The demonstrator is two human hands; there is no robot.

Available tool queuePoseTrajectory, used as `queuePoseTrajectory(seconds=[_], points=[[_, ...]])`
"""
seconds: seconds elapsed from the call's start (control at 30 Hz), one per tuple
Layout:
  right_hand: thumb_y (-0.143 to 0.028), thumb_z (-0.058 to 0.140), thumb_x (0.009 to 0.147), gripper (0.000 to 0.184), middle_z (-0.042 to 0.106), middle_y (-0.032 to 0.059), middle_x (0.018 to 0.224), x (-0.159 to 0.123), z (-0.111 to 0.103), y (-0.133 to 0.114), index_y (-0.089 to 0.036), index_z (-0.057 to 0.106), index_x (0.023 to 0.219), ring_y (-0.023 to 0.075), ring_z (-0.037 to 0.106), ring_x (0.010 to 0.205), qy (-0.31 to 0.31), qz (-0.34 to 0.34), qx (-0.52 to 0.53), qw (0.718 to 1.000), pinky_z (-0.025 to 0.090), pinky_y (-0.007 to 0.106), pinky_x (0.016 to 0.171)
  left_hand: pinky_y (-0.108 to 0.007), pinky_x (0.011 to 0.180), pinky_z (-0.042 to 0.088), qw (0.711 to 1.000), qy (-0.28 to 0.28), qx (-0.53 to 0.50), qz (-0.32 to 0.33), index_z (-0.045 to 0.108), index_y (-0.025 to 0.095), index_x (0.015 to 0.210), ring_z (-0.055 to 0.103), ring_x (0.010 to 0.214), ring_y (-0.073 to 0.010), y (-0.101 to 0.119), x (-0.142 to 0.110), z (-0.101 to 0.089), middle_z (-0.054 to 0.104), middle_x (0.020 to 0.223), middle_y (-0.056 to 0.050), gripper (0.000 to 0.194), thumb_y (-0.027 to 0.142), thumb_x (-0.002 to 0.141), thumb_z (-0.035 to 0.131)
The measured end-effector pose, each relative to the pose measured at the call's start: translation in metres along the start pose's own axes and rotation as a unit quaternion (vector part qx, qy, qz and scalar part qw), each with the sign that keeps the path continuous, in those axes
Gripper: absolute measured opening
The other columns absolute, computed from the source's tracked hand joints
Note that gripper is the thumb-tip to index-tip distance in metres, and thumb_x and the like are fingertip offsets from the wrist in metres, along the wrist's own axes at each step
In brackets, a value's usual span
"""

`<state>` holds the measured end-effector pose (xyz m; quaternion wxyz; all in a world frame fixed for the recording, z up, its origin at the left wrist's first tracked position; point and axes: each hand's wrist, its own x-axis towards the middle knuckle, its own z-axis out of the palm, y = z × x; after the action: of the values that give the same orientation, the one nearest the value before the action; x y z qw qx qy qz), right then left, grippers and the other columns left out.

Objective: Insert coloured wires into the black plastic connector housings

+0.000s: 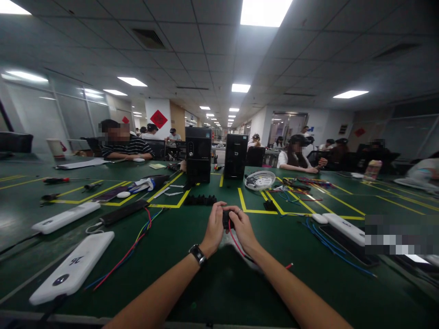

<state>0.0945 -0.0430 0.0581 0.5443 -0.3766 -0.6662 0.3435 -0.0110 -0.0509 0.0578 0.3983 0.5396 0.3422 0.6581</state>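
Both hands meet mid-table: left hand point(213, 227) and right hand point(243, 227) each in a pinching grip on a small black part point(227, 219), red wire point(236, 244) trailing from it. White box point(73, 267) at left reads roughly "36"; other writing too blurred to read

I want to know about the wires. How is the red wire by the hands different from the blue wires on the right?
The red wire is single and runs up to the small black part held in both hands; the blue wires are several, lying loose on the table, untouched. Both are thin and bendy.
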Motion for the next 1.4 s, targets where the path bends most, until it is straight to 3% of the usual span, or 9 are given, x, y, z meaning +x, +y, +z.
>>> queuePoseTrajectory(seconds=[0.27,0.43,0.53,0.6,0.67,0.8,0.93,1.17,1.4], points=[[-0.03,0.045,0.082,0.024,0.06,0.002,0.077,0.007,0.003,0.004,-0.017,0.062,0.092,0.0168,0.056,0.073,0.003,0.039,0.076,0.996,0.046,0.028,0.066,-0.024,0.069,0.043,1.0,0.02,0.001,-0.008,0.052,0.022,0.109,0.053,0.078,-0.0148,-0.013,0.004,-0.001,0.056,0.096,-0.003,0.032,0.044,0.087,0.045],[-0.031,0.047,0.082,0.025,0.062,0.0043,0.097,0.014,-0.003,0.007,-0.017,0.058,0.098,0.0154,0.057,0.085,0.048,0.036,0.003,0.998,0.044,0.026,0.077,-0.022,0.064,0.044,0.991,0.047,-0.091,-0.088,0.052,0.02,0.108,0.055,0.076,-0.013,-0.015,0.014,0.008,0.057,0.087,-0.002,0.03,0.039,0.085,0.05],[-0.038,0.051,0.082,0.031,0.059,0.0065,0.102,0.01,-0.013,0.006,-0.016,0.052,0.104,0.015,0.058,0.081,0.097,0.028,-0.092,0.991,0.043,0.026,0.074,-0.023,0.062,0.046,0.971,0.055,-0.179,-0.151,0.051,0.018,0.109,0.057,0.072,-0.013,-0.012,0.021,0.008,0.058,0.084,-0.003,0.03,0.034,0.083,0.052],[-0.043,0.05,0.084,0.028,0.061,0.0034,0.083,0.004,-0.019,0.005,-0.017,0.054,0.092,0.0146,0.056,0.069,0.062,0.027,-0.174,0.982,0.04,0.025,0.065,-0.024,0.063,0.048,0.956,0.064,-0.22,-0.181,0.054,0.014,0.104,0.059,0.07,-0.0129,-0.009,0.024,0.003,0.059,0.081,-0.004,0.027,0.03,0.083,0.053],[-0.045,0.044,0.088,0.031,0.057,-0.0001,0.064,-0.003,-0.021,0.002,-0.018,0.055,0.077,0.0141,0.054,0.06,-0.017,0.018,-0.24,0.971,0.035,0.024,0.058,-0.025,0.063,0.049,0.945,0.065,-0.247,-0.202,0.056,0.011,0.099,0.059,0.066,-0.0126,-0.008,0.026,-0.003,0.059,0.077,-0.005,0.026,0.031,0.084,0.051],[-0.035,0.036,0.094,0.031,0.061,0.0008,0.069,-0.011,-0.016,-0.004,-0.019,0.058,0.078,0.0134,0.057,0.064,-0.122,-0.047,-0.271,0.954,0.033,0.022,0.06,-0.024,0.054,0.047,0.943,0.058,-0.247,-0.217,0.058,0.01,0.095,0.057,0.058,-0.0122,-0.01,0.029,-0.012,0.059,0.072,-0.006,0.03,0.035,0.086,0.045],[-0.031,0.036,0.095,0.028,0.065,0.0026,0.077,-0.011,-0.014,-0.007,-0.019,0.06,0.086,0.0139,0.06,0.07,-0.131,-0.055,-0.318,0.937,0.033,0.022,0.062,-0.023,0.051,0.046,0.955,0.068,-0.206,-0.201,0.058,0.01,0.098,0.056,0.055,-0.0112,-0.018,0.029,-0.015,0.059,0.071,-0.004,0.026,0.024,0.081,0.045],[-0.034,0.031,0.097,0.037,0.068,0.0051,0.076,-0.008,-0.022,-0.016,-0.02,0.063,0.086,0.016,0.063,0.07,-0.097,-0.078,-0.439,0.89,0.034,0.023,0.063,-0.024,0.051,0.046,0.964,0.083,-0.193,-0.164,0.056,0.013,0.104,0.057,0.054,-0.0114,-0.019,0.028,-0.014,0.06,0.072,-0.004,0.03,0.025,0.077,0.05],[-0.036,0.029,0.097,0.036,0.07,0.0085,0.078,-0.022,-0.005,-0.003,-0.021,0.061,0.103,0.0191,0.064,0.066,-0.123,-0.076,-0.52,0.842,0.035,0.025,0.059,-0.025,0.049,0.045,0.941,0.079,-0.234,-0.231,0.05,0.012,0.113,0.058,0.051,-0.0138,-0.007,0.028,-0.012,0.059,0.065,-0.003,0.038,0.025,0.077,0.051]])
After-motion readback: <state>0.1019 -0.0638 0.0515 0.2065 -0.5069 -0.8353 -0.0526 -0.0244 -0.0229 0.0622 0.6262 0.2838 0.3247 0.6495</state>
